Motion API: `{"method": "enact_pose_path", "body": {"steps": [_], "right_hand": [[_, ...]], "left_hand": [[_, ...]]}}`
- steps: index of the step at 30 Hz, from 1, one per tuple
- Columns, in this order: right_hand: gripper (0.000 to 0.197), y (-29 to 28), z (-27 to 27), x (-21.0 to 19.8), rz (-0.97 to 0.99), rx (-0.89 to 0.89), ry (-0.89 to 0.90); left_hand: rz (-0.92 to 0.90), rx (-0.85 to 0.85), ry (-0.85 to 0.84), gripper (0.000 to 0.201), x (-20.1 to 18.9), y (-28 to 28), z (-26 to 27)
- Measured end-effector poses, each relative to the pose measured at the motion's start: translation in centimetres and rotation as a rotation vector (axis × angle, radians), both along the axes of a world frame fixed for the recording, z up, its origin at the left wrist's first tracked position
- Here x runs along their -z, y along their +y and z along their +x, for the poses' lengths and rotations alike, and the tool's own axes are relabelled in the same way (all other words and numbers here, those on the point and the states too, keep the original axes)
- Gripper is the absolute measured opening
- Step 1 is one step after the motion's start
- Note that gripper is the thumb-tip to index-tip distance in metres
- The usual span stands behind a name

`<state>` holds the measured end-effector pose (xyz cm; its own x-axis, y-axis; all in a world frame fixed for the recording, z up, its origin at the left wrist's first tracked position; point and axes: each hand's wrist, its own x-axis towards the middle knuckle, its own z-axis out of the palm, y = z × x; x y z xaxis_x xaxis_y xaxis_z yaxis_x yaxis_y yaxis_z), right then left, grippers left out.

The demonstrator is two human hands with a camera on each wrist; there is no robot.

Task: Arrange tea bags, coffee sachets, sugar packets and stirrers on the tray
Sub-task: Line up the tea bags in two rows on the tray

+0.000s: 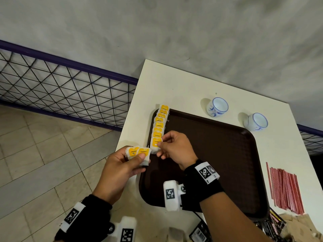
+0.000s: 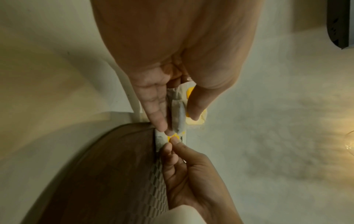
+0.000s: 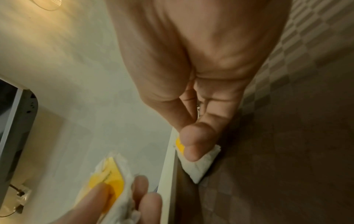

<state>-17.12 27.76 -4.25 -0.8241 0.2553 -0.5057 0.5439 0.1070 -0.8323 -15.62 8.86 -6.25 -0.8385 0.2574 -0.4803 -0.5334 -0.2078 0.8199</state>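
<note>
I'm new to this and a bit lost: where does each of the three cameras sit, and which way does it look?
Head: worn on the head, looking down at the table, tray, both hands and wristbands.
Left wrist: looks along the left hand at its tea bags; the right hand shows too.
Right wrist: looks along the right hand at the tea bag it pinches; left fingertips show.
Shared: all three show both hands and tea bags.

Likely café or pantry corner: white table, tea cups, tiled floor, wire-mesh railing.
</note>
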Motion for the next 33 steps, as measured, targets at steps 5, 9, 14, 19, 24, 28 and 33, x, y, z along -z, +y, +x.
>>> {"method": "enact_pose_path", "body": {"steps": [5,9,14,19,24,28,33], "right_hand": [[0.014,-0.3,-0.6,0.7,0.070,0.027,-0.034],[0.014,-0.5,-0.8,1.2,0.109,0.043,-0.042],[0.018,-0.6,-0.5,1.1,0.216,0.052,-0.015],[0.015,-1.0,1.3,-1.5,0.087,-0.013,0.168],[0.014,-1.1,3.5,-2.5,-0.092,-0.187,0.171],[0.006,-0.5,3.7,-2.0,-0.054,-0.077,0.187],[0.002,0.9,4.2,-1.8,-0.072,0.036,0.175]], "left_hand": [[-0.024,0.013,-0.004,0.014,0.2,-0.1,0.0],[-0.049,0.024,0.011,0.013,0.2,0.0,0.1],[-0.066,0.031,0.016,0.012,-0.3,0.0,0.2],[-0.071,0.035,0.019,0.010,-0.6,0.1,-0.1],[-0.059,0.067,0.051,0.015,-1.0,0.5,-0.1],[-0.011,0.061,-0.003,0.019,-1.5,1.0,0.0],[0.021,0.022,-0.074,0.019,-1.3,0.5,0.0]]}}
